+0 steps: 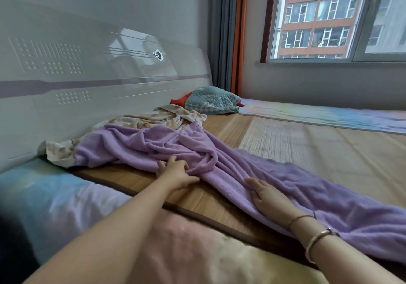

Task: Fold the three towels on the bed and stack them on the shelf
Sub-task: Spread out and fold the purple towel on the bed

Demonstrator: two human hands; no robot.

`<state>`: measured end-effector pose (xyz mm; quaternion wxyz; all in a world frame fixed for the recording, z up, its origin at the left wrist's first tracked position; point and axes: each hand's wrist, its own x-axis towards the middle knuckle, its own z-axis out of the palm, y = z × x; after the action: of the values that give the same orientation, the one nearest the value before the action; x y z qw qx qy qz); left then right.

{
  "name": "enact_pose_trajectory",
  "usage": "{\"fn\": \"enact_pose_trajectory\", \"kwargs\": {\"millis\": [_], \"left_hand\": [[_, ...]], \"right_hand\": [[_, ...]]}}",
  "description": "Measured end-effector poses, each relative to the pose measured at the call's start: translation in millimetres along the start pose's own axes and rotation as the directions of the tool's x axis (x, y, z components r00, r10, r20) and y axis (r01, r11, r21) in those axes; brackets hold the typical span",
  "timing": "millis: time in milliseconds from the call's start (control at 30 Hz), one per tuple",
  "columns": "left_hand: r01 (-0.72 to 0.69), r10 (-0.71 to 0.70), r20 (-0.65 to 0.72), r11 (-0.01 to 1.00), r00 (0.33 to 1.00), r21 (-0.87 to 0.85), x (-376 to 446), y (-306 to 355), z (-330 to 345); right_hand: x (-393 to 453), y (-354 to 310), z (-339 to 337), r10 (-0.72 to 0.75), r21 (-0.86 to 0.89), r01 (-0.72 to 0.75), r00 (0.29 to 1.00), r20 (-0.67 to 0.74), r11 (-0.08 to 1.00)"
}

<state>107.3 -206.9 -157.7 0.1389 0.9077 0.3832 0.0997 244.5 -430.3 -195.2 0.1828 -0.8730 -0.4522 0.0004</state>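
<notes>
Bed mat [285, 134]: purple towel [219, 152] runs far-left to near-right; your left hand [175, 171] pinches its folds, right hand [267, 198] lies flat on it.

Two bare forearms show, with no sleeves in view on either. The left hand [175, 171] wears nothing: no ring, no band on the wrist that can be seen. The right hand [270, 200] has a wrist with two bracelets. The thin bracelet [299, 218], nearer the hand, is a slim dark brownish cord or chain; which one cannot be told. The bangle [316, 243], further up the arm, is broader, pale and smooth, with a gold-toned section and a small dark clasp or bead at its upper side. Fingernails look short and unpainted, though blur makes that uncertain. No rings show on the right fingers.
</notes>
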Motion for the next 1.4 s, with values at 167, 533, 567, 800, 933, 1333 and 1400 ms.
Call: {"fn": "enact_pose_trajectory", "kwargs": {"millis": [167, 533, 567, 800, 933, 1333, 1400], "left_hand": [[-0.222, 0.212, -0.194, 0.974, 0.958, -0.033, -4, 11, 12], [-0.382, 0.642, 0.05, 0.514, 0.765, -0.768, -87, 92, 2], [-0.394, 0.644, 0.059, 0.535, 0.763, -0.748, -96, 90, 1], [-0.446, 0.421, 0.15, 0.86, 0.894, 0.246, -126, 72, 7], [-0.324, 0.318, 0.113, 0.945, 0.941, 0.038, -131, 74, -3], [-0.492, 0.598, 0.251, 0.785, 0.762, -0.376, -153, 121, -22], [-0.512, 0.54, 0.155, 0.838, 0.827, -0.188, -130, 108, -18]], "right_hand": [[7, -1, 2, 0.038, 0.055, -0.036, 0.999, -0.036, 0.998], [11, -36, -57, 0.338, 0.804, -0.247, 0.939, 0.061, 0.541], [3, -27, -61, 0.411, 0.81, -0.26, 0.911, 0.026, 0.525], [-76, 17, -111, 0.493, 0.774, -0.359, 0.867, 0.07, 0.522], [-115, 35, -132, 0.362, 0.362, -0.432, 0.899, 0.246, 0.826], [-116, 18, -163, 0.38, 0.972, -0.092, 0.925, 0.003, 0.216], [-90, 6, -149, 0.308, 0.964, -0.11, 0.951, 0.031, 0.242]]}}
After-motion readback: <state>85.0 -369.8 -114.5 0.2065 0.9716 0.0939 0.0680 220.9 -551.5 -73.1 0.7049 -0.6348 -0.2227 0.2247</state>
